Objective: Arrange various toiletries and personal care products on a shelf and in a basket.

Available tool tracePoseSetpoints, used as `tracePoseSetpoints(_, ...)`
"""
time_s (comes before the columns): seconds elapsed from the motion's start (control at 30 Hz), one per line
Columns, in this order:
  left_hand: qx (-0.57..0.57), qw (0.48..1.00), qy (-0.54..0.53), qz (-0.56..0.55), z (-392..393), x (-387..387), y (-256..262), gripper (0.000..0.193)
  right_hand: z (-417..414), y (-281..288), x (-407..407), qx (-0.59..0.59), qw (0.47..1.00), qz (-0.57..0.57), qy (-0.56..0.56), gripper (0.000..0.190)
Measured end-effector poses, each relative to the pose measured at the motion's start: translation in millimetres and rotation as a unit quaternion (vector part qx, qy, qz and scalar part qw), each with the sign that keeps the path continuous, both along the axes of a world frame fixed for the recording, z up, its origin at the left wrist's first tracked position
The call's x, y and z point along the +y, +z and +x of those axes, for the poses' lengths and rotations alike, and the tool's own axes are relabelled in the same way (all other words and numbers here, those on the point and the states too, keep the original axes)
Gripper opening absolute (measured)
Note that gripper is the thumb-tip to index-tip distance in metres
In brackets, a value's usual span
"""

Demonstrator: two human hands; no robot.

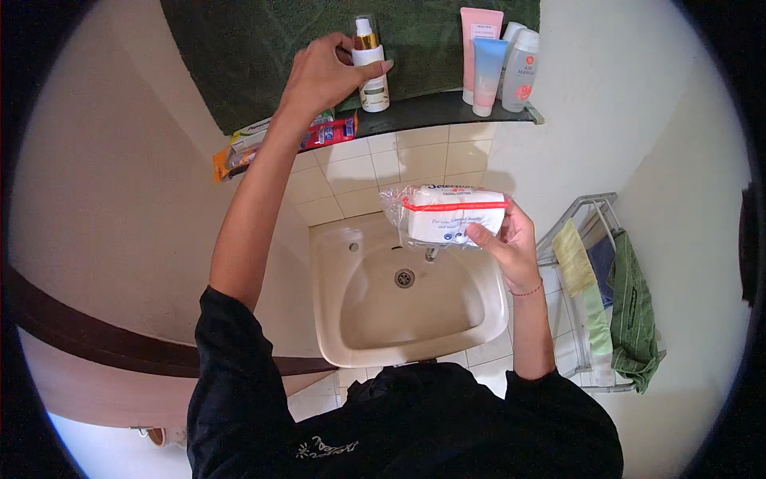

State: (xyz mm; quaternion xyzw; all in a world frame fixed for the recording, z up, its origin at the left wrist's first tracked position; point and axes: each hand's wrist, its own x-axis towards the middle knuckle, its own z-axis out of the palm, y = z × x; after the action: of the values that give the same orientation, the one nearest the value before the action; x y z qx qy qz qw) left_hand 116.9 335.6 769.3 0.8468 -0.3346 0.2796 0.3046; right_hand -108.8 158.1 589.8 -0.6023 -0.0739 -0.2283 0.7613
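Observation:
At the shelf, my left hand [326,75] has its thumb across the front of a white spray bottle [374,90] with a gold collar and a clear cap, its fingers behind it. The bottle stands upright at the dark shelf. My right hand [508,245] grips the right end of a clear plastic pack of facial cotton [458,215], thumb in front, above the sink's tap. A red thread bracelet circles the right wrist. The beige washbasin [413,329] lies below both hands, and the pack hides part of its back edge.
The dark shelf [419,117] carries a pink tube [479,30], a blue-pink tube [488,72] and a clear bottle [520,78] at right. Toothpaste boxes and a red packet [329,133] lie at left. A metal rack with towels [634,317] stands right of the washbasin.

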Motion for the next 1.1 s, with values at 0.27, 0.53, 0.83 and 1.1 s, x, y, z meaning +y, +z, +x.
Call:
tracePoseSetpoints(0.27,0.03,0.999,-0.031,0.029,-10.9,-12.6,-3.6,0.069,2.9,-8.8,0.7,-0.01,1.0,0.003,0.005,0.046)
tracePoseSetpoints(0.53,-0.003,0.996,-0.085,0.025,-4.8,-56.4,-8.2,0.072,-4.9,-12.1,-4.2,-0.009,1.0,0.011,-0.01,0.045)
tracePoseSetpoints(0.83,-0.022,0.995,-0.097,0.015,-0.1,-74.9,-17.3,0.062,-8.8,-21.2,-13.4,0.007,0.999,0.017,-0.039,0.045)
tracePoseSetpoints(1.1,-0.046,0.994,-0.101,0.008,2.0,-77.6,-21.8,0.059,-7.8,-21.1,-11.4,0.004,0.999,0.017,-0.028,0.045)
